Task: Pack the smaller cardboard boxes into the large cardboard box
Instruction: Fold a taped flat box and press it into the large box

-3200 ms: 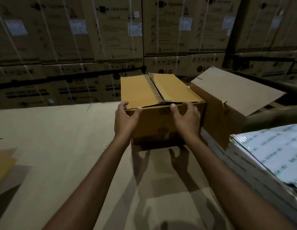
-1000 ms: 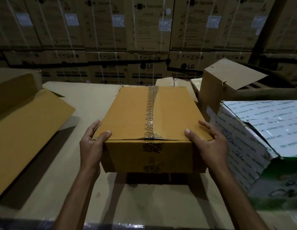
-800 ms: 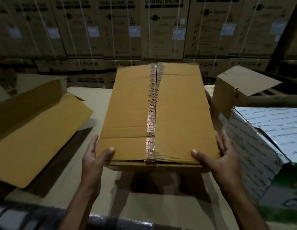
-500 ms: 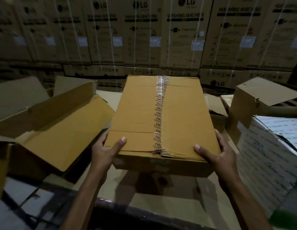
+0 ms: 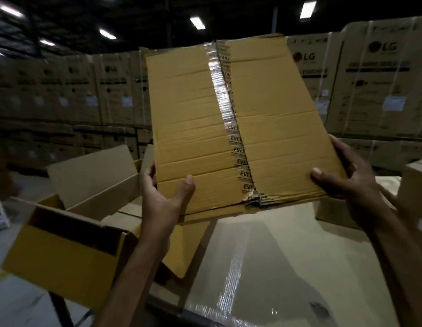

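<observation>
I hold a smaller cardboard box [image 5: 188,119] up in the air, its taped top face tilted toward me and its far end raised. My left hand [image 5: 162,197] grips its near left corner, thumb on the top face. My right hand [image 5: 346,180] grips the near right corner the same way. The large cardboard box [image 5: 63,260] stands open at the lower left, its flaps spread outward; its inside is dark and I cannot tell what it holds.
A wide cardboard surface [image 5: 287,256] wrapped in clear film lies below the held box. Another carton [image 5: 415,185] shows at the right edge. Stacks of washing machine cartons [image 5: 370,79] form a wall behind. Floor [image 5: 14,298] shows at the lower left.
The smaller box has been lifted off the surface and tipped up, far end high. My view has swung left and up, bringing the large open box closer at the lower left.
</observation>
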Demonstrator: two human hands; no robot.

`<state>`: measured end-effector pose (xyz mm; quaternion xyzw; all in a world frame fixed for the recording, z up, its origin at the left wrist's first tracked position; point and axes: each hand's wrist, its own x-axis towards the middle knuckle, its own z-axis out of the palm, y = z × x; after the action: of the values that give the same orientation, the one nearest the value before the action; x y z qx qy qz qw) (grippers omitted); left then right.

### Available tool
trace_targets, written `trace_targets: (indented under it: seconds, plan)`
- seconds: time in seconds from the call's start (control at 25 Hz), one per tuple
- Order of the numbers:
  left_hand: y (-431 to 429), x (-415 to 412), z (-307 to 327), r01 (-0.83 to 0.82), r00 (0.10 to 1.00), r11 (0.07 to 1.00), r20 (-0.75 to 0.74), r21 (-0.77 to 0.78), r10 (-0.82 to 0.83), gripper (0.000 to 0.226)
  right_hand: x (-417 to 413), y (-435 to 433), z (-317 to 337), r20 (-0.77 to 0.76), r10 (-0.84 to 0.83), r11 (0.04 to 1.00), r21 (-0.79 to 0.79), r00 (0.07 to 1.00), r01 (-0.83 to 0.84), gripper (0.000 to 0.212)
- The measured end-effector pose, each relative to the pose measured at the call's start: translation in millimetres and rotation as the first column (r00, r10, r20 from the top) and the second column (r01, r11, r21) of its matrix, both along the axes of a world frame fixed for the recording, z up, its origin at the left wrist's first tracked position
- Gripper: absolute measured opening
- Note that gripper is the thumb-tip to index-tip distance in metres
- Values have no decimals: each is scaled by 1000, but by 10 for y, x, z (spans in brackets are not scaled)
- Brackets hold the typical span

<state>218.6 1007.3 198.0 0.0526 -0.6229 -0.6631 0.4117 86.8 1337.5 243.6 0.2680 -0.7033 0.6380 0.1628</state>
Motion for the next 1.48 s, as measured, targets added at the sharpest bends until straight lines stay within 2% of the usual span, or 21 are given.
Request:
trace_targets:
  seconds: [0.08,0.24,0.6,0.72,0.84,0.96,1.12,1.2,1.28,1.32,1.4,1.48]
  plan:
    - [-393,24,190,-41,999,997,6,-69,41,87,-64,-416,132,-14,22,1000,12,1000,-22,95]
    - [-1041,141,454,-114,990,986,-102,-121,102,76,-290,-1178,299,-7,126,992,11,992,-126,93]
    - [-2281,6,588,-342,937,928,-135,-150,323,75,-1000,-3070,676,-13,242,966,102,970,-239,72]
    - [-2738,-111,585,-395,916,911,-123,-117,381,79,-1246,-3642,853,-55,271,952,163,961,-259,77]
    - [-3182,-225,633,-464,883,883,-120,-65,455,83,-1392,-4218,1067,-94,236,941,272,967,-203,73]
    - [-3504,-333,673,-461,885,887,-87,-26,457,85,-1450,-4708,1192,-85,169,916,382,982,-125,72]
    - [-3853,-497,458,-479,878,877,-13,-31,479,90,-1556,-5109,1075,-158,103,860,511,982,-8,63]
    - [-3986,-573,283,-465,881,879,44,-109,471,96,-1670,-5331,883,-77,104,812,582,992,-40,65]
    - [-4126,-634,71,-395,895,884,112,-250,432,101,-1750,-5569,615,130,87,747,648,988,-151,74]
    - [-4219,-662,-48,-335,905,887,154,-319,397,98,-1798,-5676,447,280,38,751,626,959,-212,74]
    - [-4407,-676,-268,-198,903,873,262,-446,339,78,-1769,-5811,85,531,-93,791,553,842,-261,63]
    - [-4569,-674,-381,-39,900,848,351,-528,260,59,-1804,-5862,-278,644,-206,776,566,737,-278,64]
